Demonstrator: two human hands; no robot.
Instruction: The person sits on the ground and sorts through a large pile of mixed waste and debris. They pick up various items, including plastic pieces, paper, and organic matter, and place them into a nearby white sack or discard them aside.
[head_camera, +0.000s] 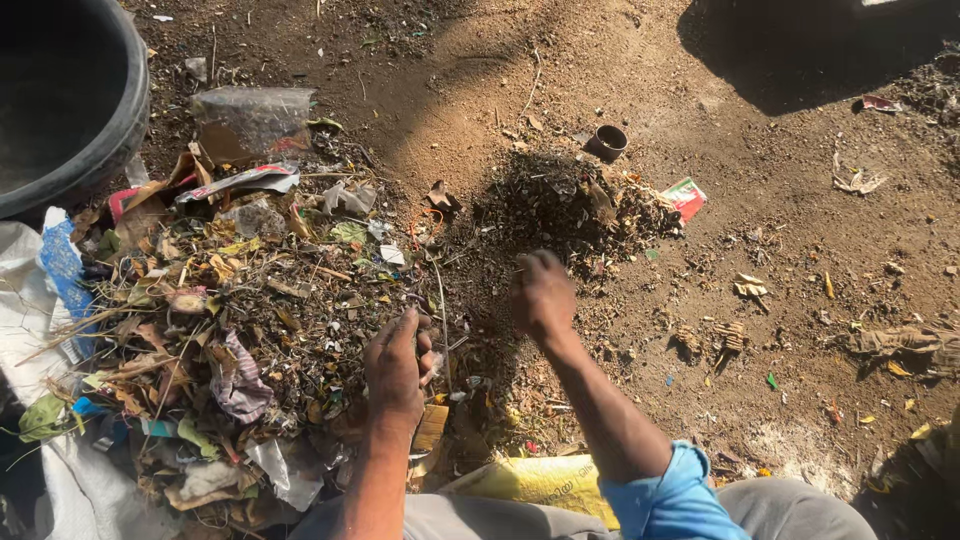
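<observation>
My left hand (395, 368) rests on the near edge of a heap of mixed litter (250, 310): dry leaves, twigs, plastic scraps and wrappers. Its fingers curl down into the debris, and I cannot tell if they hold anything. My right hand (541, 293) hovers over the bare dirt with fingers bunched downward, just in front of a smaller dark pile of fine debris (560, 205). What is in that hand is hidden. A blue rolled sleeve (672, 495) covers my right forearm.
A large black tub (95, 130) stands at the upper left. White sacking (30, 320) lies at the left edge, a yellow bag (545, 482) by my knees. A small dark cup (606, 142) and red wrapper (685, 197) lie beyond the dark pile. Scattered litter dots the dirt ground (780, 250).
</observation>
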